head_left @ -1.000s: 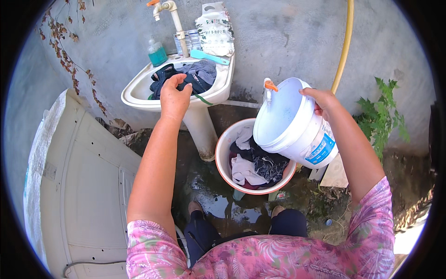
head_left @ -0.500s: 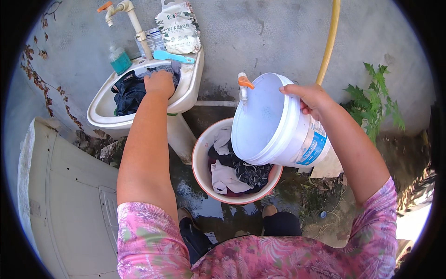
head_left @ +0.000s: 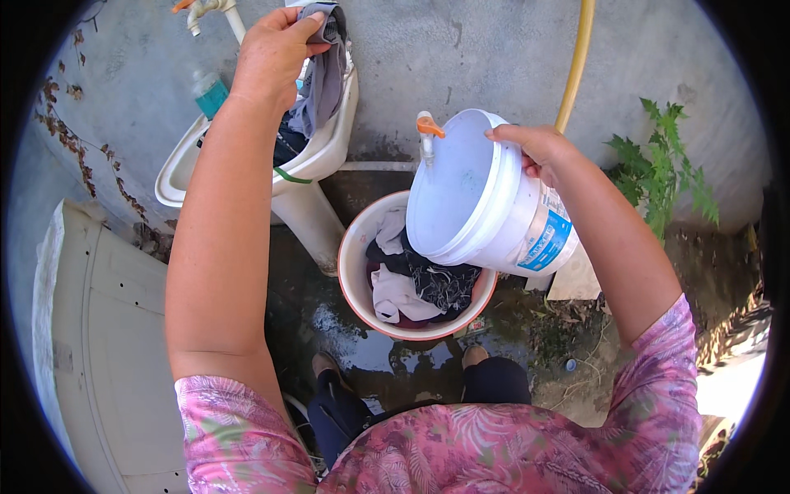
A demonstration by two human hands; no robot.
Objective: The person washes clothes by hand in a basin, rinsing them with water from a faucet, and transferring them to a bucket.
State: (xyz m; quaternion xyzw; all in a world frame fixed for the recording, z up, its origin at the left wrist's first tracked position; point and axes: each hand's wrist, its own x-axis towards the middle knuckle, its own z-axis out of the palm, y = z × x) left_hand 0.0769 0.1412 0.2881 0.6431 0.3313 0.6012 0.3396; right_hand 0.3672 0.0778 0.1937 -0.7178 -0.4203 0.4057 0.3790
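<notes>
1 head-worn fisheye view, looking steeply down, close over basin (head_left: 355,280) and sink (head_left: 329,152)

My fingers (head_left: 317,25) pinch soft grey cloth (head_left: 322,78) above the glossy ceramic sink (head_left: 329,144). The white bucket (head_left: 494,210) is smooth plastic. Behind the sink, the wall (head_left: 461,58) looks rough concrete.

A grey cloth (head_left: 322,70) is gripped by the left hand (head_left: 271,51) above the white sink (head_left: 317,160). A white bucket (head_left: 485,202), tilted over the round basin (head_left: 354,276) of laundry, is held at its rim by the right hand (head_left: 539,148).
</notes>
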